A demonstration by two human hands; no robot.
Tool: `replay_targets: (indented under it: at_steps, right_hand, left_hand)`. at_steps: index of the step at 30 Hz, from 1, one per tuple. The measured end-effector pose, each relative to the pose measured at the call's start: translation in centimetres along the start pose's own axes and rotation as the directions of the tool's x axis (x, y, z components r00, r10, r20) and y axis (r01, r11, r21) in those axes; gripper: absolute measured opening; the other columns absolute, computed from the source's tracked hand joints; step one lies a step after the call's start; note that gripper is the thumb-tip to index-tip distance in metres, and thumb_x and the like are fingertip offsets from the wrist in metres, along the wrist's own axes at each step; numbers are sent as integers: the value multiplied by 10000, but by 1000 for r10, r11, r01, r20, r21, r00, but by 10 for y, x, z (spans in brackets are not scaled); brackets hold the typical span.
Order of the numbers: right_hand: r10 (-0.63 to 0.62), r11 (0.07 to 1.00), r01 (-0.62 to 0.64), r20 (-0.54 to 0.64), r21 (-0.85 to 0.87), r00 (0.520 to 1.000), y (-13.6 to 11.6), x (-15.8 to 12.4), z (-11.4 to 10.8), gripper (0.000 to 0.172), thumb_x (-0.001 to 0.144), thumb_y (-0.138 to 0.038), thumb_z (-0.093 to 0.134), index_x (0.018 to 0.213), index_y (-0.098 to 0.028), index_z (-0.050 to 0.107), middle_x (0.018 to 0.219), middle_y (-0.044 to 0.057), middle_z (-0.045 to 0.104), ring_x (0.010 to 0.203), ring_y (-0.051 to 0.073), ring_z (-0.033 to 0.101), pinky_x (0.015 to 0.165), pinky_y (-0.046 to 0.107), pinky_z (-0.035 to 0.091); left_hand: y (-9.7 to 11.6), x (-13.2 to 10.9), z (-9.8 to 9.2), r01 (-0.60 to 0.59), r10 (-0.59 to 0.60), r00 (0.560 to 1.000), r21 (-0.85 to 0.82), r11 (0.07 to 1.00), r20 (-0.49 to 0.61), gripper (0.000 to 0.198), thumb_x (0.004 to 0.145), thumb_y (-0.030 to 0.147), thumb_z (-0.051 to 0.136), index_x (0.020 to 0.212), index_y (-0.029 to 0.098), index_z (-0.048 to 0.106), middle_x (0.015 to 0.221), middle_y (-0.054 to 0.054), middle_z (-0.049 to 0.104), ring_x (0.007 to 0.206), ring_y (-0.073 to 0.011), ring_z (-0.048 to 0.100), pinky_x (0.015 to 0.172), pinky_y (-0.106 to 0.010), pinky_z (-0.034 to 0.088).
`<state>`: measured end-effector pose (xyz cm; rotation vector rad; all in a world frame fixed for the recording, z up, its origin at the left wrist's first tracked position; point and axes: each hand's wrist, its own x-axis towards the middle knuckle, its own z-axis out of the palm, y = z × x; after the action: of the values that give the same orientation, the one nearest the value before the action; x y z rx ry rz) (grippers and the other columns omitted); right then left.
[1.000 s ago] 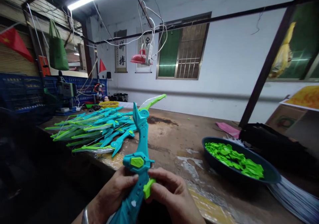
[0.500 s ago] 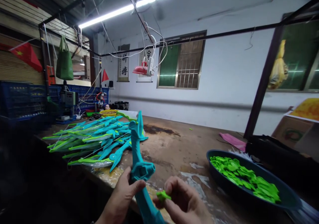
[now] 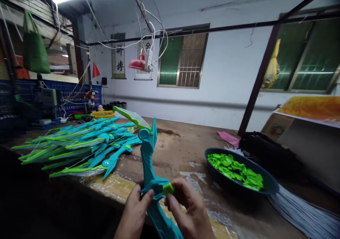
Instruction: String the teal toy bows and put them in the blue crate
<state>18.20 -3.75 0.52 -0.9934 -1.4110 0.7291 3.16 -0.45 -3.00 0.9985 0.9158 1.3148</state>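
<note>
Left hand [image 3: 134, 212] grips teal bow [image 3: 147, 157]; right hand [image 3: 190, 210] pinches green clip [image 3: 168, 188] at the bow's 3 o'clock.

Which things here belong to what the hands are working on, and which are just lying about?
In use: left hand, teal toy bow, right hand, green clip, dish of green clips, pile of bows.
Lying about: pink sheet, black bag, yellow bowl, red lamp.
</note>
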Motion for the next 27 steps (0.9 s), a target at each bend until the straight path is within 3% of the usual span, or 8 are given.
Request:
replay_targets:
  at_steps: [4,7,10,14,20,27]
  right_hand:
    - [24,1000,-22,-122,19,992,8,-4,-1,308,861,-451,721,1013,-194,648,807,32,673,733,187,644,689,248,500]
    - [73,997,-67,-157,43,985,15,-9,-5,412,842,-480,736,1123,-192,650,861,50,698,745,200,650,702,268,518]
    - [69,997,-71,-139,-8,988,16,-14,-9,318,862,-496,710,976,-201,726,830,56,708,716,200,619,705,283,510]
    - [-36,997,22,-196,-77,980,13,-18,-11,154,876,-390,715,876,-243,764,792,34,671,730,195,583,704,269,475]
    - [14,999,-1,-290,44,957,19,-22,-3,164,835,-420,775,890,-267,798,892,46,664,877,233,604,808,298,486]
    - [-137,986,88,-379,-144,915,29,-25,-5,104,882,-355,727,933,-302,800,1019,60,588,1009,247,565,907,349,444]
  left_hand:
    - [-11,-1,4,60,-53,995,-80,995,81,541,734,450,842,1153,166,652,1080,-115,781,1067,-301,685,990,-401,472]
    - [-15,-4,9,74,-68,995,-79,994,80,534,705,446,867,1111,164,665,1054,-117,788,1044,-299,696,964,-394,493]
    - [-14,-7,13,98,-90,992,-92,991,87,523,691,424,882,1097,170,671,1046,-113,792,1047,-299,702,932,-378,515]
    - [-8,-13,18,133,-123,986,-80,988,115,538,681,430,885,1107,180,672,1025,-107,799,1002,-308,723,863,-361,539]
    - [-4,-16,22,111,-103,989,-68,991,111,461,660,398,899,1024,203,694,1068,-85,792,1052,-307,702,917,-359,526]
    - [-9,-15,25,84,-73,987,-73,994,145,421,692,359,878,1029,191,690,1094,-98,769,1065,-299,675,949,-378,498]
